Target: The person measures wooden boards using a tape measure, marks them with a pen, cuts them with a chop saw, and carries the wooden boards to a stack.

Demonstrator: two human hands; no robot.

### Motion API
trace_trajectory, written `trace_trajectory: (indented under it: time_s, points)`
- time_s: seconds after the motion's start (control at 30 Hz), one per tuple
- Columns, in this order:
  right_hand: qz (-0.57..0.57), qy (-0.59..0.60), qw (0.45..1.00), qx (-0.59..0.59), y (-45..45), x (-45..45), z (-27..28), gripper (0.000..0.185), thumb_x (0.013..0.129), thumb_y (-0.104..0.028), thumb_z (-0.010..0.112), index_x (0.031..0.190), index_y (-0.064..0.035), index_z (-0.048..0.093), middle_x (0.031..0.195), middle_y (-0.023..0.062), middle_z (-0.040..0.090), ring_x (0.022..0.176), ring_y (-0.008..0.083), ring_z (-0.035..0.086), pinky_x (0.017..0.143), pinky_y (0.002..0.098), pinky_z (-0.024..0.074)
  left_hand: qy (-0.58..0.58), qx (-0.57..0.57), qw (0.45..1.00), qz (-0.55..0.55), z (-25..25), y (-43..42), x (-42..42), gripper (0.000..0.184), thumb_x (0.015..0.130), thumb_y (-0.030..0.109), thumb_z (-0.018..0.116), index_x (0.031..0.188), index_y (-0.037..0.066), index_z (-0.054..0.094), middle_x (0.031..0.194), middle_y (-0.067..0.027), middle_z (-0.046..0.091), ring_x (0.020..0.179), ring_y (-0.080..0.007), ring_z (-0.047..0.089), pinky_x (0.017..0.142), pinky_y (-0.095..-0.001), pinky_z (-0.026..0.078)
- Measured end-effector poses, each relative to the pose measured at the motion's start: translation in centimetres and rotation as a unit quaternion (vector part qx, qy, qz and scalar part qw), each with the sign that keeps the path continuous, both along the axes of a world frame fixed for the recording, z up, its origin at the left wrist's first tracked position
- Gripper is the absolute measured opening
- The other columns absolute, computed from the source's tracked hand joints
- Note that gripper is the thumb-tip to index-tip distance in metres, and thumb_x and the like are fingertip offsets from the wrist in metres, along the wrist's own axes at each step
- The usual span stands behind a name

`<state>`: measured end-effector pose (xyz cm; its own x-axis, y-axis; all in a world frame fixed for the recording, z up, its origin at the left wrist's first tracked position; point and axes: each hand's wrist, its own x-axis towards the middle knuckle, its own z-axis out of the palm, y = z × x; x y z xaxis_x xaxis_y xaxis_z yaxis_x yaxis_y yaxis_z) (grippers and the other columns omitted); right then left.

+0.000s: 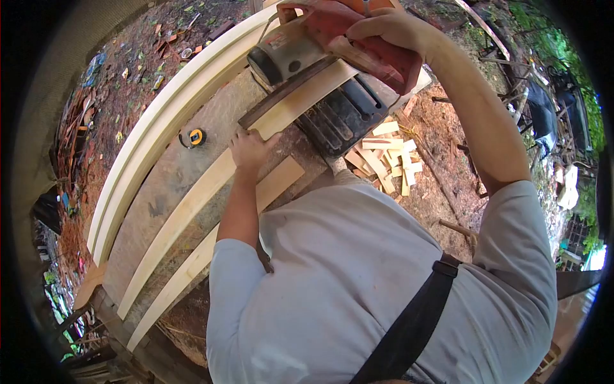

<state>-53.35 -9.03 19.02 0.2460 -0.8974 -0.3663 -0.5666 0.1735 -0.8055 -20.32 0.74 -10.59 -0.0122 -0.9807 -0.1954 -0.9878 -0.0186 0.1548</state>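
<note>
A red chop saw [326,29] with a grey motor housing stands at the top of the view on a black slotted base [345,115]. My right hand [390,31] is closed on the upper part of the saw; the grip itself is partly hidden. A pale wooden strip [307,99] lies across the base, along the dark fence [281,96]. With its fingers over the strip, my left hand [251,148] grips it and presses it near the fence's left end. The red housing hides the blade.
More long pale strips [185,262] lie on the worn workbench [163,182]. Along the bench's far edge run stacked long boards [153,109]. A yellow-and-black tape measure [196,137] rests on the bench. Short wood offcuts [387,157] are heaped on the ground beyond the saw base.
</note>
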Motion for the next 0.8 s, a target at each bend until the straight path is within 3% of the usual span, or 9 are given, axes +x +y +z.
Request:
trace_trajectory:
  time_s: [0.13,0.2,0.27,0.5,0.57,0.7,0.77,0.8]
  points:
    - [-0.040,0.040,0.998,-0.041,1.2,0.8,1.1,0.042,0.086,-0.036,0.066,0.110,-0.0004,0.069,0.092,0.0068,0.068,0.074,0.0114,0.062,0.065,0.0274,0.0510,0.007,0.005,1.000,0.001,0.1,-0.1,0.0,0.083,0.080,0.079,0.053,0.105,0.003,0.074,0.132,-0.0368,0.052,0.127,-0.0491,0.047,0.104,-0.0584,0.036]
    - [-0.025,0.043,0.999,0.005,1.4,0.9,2.5,0.037,0.082,-0.028,0.074,0.106,-0.0003,0.074,0.095,0.0091,0.071,0.085,0.0164,0.065,0.078,0.0309,0.0508,0.009,0.008,1.000,-0.001,-0.3,0.0,0.1,0.083,0.080,0.079,0.053,0.105,0.003,0.074,0.133,-0.0368,0.052,0.127,-0.0491,0.047,0.104,-0.0584,0.036]
    - [-0.025,0.051,0.998,0.003,0.8,0.6,1.7,0.037,0.082,-0.029,0.074,0.107,-0.0007,0.073,0.095,0.0085,0.071,0.084,0.0161,0.065,0.077,0.0305,0.0509,-0.032,-0.152,0.986,-0.053,-1.0,0.3,0.3,0.083,0.081,0.078,0.053,0.090,-0.003,0.072,0.097,-0.0338,0.066,0.091,-0.0476,0.064,0.080,-0.0561,0.050]
    - [-0.021,0.001,0.998,0.063,0.3,0.3,1.2,0.035,0.082,-0.027,0.074,0.107,-0.0012,0.073,0.095,0.0060,0.070,0.079,0.0132,0.064,0.071,0.0279,0.0510,-0.027,-0.134,0.989,-0.048,-0.9,0.1,0.1,0.085,0.081,0.079,0.053,0.090,-0.003,0.072,0.101,-0.0331,0.064,0.095,-0.0468,0.063,0.085,-0.0546,0.049]
    - [-0.018,0.002,0.999,0.047,0.4,0.2,1.1,0.035,0.082,-0.026,0.074,0.107,-0.0009,0.073,0.094,0.0060,0.070,0.078,0.0132,0.064,0.071,0.0281,0.0511,0.004,-0.021,1.000,-0.006,-0.3,-0.1,0.0,0.085,0.078,0.080,0.054,0.101,0.001,0.074,0.136,-0.0376,0.049,0.124,-0.0502,0.049,0.104,-0.0594,0.036]
    - [-0.014,-0.009,0.999,0.032,1.1,0.4,1.8,0.035,0.083,-0.025,0.073,0.108,-0.0001,0.073,0.094,0.0058,0.070,0.079,0.0131,0.064,0.071,0.0280,0.0509,-0.001,-0.022,1.000,-0.001,-0.9,0.0,0.1,0.085,0.077,0.081,0.055,0.102,0.001,0.074,0.137,-0.0381,0.048,0.124,-0.0504,0.049,0.104,-0.0592,0.036]
    - [-0.011,-0.004,0.999,0.036,1.1,0.4,1.7,0.036,0.083,-0.025,0.073,0.108,0.0000,0.072,0.094,0.0059,0.070,0.079,0.0132,0.064,0.071,0.0279,0.0507,-0.036,-0.151,0.987,-0.044,-1.4,0.3,0.3,0.084,0.080,0.079,0.054,0.089,-0.003,0.072,0.105,-0.0319,0.063,0.097,-0.0456,0.061,0.086,-0.0545,0.048]
    - [-0.009,0.000,0.999,0.040,1.1,0.3,1.7,0.036,0.082,-0.025,0.073,0.108,0.0001,0.072,0.095,0.0060,0.070,0.079,0.0132,0.064,0.071,0.0277,0.0505,-0.037,-0.150,0.987,-0.044,-1.3,0.3,0.3,0.084,0.080,0.079,0.054,0.089,-0.003,0.072,0.105,-0.0319,0.063,0.097,-0.0456,0.061,0.086,-0.0545,0.048]
